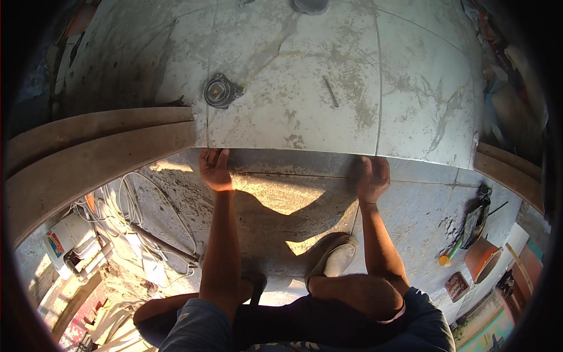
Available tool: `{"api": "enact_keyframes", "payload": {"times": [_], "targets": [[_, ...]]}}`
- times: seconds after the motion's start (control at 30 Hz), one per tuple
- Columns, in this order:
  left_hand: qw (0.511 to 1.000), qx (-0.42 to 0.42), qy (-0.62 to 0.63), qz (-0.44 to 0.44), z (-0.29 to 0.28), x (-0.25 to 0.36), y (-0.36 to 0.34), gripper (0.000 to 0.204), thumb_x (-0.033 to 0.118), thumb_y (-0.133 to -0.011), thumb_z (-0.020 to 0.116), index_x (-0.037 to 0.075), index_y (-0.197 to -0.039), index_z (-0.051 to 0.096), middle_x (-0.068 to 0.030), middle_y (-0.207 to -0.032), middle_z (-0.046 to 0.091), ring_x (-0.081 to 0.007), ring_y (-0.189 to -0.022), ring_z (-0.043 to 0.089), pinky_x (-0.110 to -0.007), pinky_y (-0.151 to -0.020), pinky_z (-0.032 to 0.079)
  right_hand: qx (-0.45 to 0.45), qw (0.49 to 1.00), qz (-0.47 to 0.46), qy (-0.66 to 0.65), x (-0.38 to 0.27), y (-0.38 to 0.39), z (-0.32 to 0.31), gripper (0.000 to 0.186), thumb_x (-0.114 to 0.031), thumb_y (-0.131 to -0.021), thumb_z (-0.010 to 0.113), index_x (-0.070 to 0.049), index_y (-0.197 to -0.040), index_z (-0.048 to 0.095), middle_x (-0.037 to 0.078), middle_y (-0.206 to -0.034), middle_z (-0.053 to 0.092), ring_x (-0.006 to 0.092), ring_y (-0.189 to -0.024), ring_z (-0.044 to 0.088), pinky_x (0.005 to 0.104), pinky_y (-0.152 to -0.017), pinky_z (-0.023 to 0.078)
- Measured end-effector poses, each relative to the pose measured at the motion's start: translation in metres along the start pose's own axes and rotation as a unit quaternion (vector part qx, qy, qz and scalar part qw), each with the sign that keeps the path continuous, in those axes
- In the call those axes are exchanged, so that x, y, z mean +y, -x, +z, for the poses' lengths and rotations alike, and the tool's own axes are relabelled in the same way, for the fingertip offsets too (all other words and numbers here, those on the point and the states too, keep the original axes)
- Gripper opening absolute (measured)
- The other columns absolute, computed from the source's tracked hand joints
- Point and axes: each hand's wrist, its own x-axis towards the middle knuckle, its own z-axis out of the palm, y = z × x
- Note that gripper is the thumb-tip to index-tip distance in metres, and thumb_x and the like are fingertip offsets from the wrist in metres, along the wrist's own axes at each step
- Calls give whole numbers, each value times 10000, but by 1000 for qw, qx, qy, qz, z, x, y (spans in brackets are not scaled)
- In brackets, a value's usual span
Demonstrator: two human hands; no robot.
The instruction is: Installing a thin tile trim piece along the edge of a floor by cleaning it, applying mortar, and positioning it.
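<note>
Both my hands are at the near edge of a pale, dusty tiled step [293, 117]. My left hand [215, 170] is beside the tile joint on the left, its bent fingers and thumb closed at the edge. Near the right joint, my right hand [373, 180] takes a similar grip, with the thumb toward the middle. The fingertips are partly hidden at the edge. Between the hands runs a dark grey strip [293, 160], shadowed, just under the edge. On the tiles lie a round, dusty black object with a square centre [220, 92] and a thin dark stick-like piece [331, 92].
Wooden frame pieces flank the step, left [105, 138] and right [510, 170]. Coiled pale cable [132, 205] and a white container [70, 243] lie lower left. A dark power tool [476, 218] and an orange bucket [484, 260] are at the right. My shoe [340, 258] rests below.
</note>
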Motion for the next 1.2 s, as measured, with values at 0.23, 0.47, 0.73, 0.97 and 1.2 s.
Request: {"api": "enact_keyframes", "payload": {"times": [0.23,0.47,0.73,0.97,1.2], "targets": [[1000,3,1,16,-3,-8,-4,382,-125,-749,633,-1,-1093,520,-132,-1025,648,-176,-938,604,-291,-847,469,8,1000,-7,5,10,-1,-6,109,-66,-821,676,-18,-865,589,29,-806,626,94,-717,559,230,-681,451],[1000,-10,26,10,-9,-12,-9,377,-119,-757,633,2,-1099,529,-126,-1054,635,-185,-973,598,-305,-851,493,25,981,90,-167,28,1,-4,168,-11,-798,684,3,-916,565,59,-846,654,107,-792,606,233,-752,469],[999,-14,3,29,-15,-13,-13,342,-109,-759,639,-4,-1068,538,-115,-1025,639,-179,-952,601,-296,-835,499,11,992,30,-122,25,0,-4,146,-3,-790,689,-4,-877,571,50,-816,646,99,-752,599,233,-703,478],[1000,-1,16,26,-12,-12,-12,337,-120,-744,643,-21,-1048,538,-132,-1009,641,-186,-931,610,-298,-836,500,11,991,45,-126,24,-1,-2,147,1,-780,699,-8,-858,574,42,-788,640,85,-733,584,226,-683,470],[998,24,-36,41,-6,-6,-8,333,-126,-738,640,-1,-1028,538,-113,-986,632,-172,-919,590,-290,-840,482,25,998,10,-49,19,-2,-1,162,-42,-766,728,-10,-818,578,32,-751,631,82,-678,555,223,-641,453]]}}
